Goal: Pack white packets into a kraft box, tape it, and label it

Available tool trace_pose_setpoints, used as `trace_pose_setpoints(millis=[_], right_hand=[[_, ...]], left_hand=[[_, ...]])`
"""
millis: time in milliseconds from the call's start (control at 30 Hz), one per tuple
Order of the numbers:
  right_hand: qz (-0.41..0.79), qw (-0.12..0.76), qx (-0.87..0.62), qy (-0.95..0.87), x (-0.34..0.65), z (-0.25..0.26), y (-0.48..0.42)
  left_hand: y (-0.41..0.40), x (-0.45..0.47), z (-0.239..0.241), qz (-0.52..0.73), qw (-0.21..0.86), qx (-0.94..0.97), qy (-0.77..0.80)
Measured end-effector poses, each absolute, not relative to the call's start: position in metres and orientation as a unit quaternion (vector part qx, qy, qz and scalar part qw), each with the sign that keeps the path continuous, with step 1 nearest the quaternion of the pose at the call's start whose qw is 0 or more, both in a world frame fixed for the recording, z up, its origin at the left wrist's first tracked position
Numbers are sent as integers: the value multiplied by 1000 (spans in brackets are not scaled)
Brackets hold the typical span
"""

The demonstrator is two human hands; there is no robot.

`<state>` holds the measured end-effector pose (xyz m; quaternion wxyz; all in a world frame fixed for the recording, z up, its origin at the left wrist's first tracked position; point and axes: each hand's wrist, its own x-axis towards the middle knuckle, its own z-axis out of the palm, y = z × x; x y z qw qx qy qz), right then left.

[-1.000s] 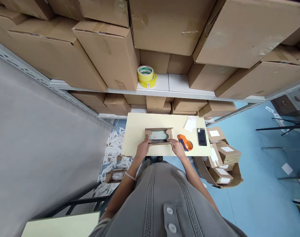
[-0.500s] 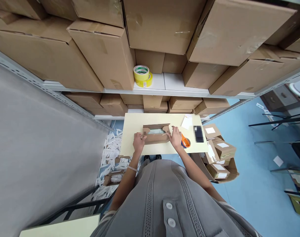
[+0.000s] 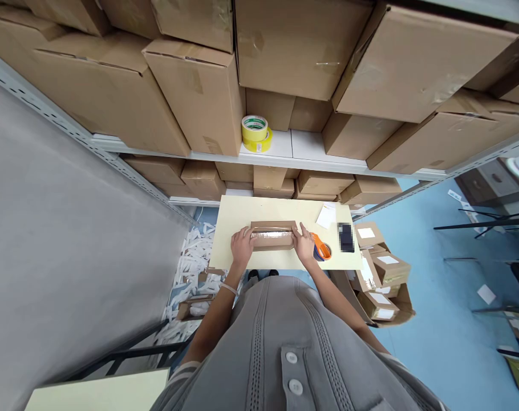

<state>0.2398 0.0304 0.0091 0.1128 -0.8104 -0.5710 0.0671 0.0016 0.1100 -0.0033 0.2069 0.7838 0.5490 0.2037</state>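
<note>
The person's left hand lies palm-down with its fingers extended over the left end of a kraft cardboard mailer box, pressing on it rather than closing around it. The right hand rests at the box's other end, its fingers slightly curled. From this view, I can't tell whether they pinch anything or only press.

The box lies shut and flat near the front edge of the counter, about midway along it, between the hands. A strip of clear packing tape runs lengthwise over its top. The tape appears laid down across the top, but I can't tell whether it has been cut or runs down over the ends.

Just beside the right hand, an orange tape dispenser sits at the front edge. Toward the back right corner lie white paper sheets, with a pixelated dark object nearer the right edge. Beyond that edge, small kraft boxes with white labels are heaped. A yellow tape roll stands on the shelf behind the counter.
</note>
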Motion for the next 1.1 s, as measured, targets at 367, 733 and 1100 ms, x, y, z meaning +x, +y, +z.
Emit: trace_pose_setpoints(millis=[367,733,1100], right_hand=[[145,191,-830,-504,225,-10,15],[197,379,-828,-363,239,-12,28],[253,379,-846,-277,252,-8,47]], left_hand=[[92,13,-15,240,301,696,606],[103,17,-19,327,382,580,641],[128,14,-12,264,399,521,707]])
